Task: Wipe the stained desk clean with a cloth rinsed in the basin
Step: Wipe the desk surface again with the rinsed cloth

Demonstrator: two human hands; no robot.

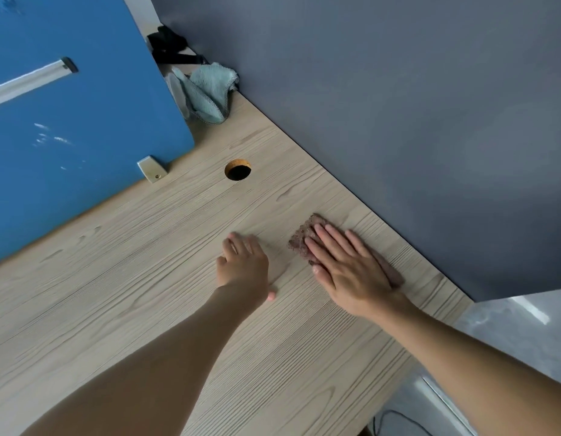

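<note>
Both hands palm-down, bare arms stretched fwd.
L hand [244, 269] rests on the counter [147, 278], fingers loosely spread, thumb out toward the R side. R hand [345, 265] lies flat on the cloth [299, 239], its fingers [332, 240] straight & close together. L forearm enters from lower left, R from lower right.

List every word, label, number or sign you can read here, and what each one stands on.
No readable text anywhere. The desk, the blue partition, the grey wall, the brown cloth under the right hand and the pale green cloths in the corner bear no print. The white flecks on the partition look like smears, not letters.
</note>
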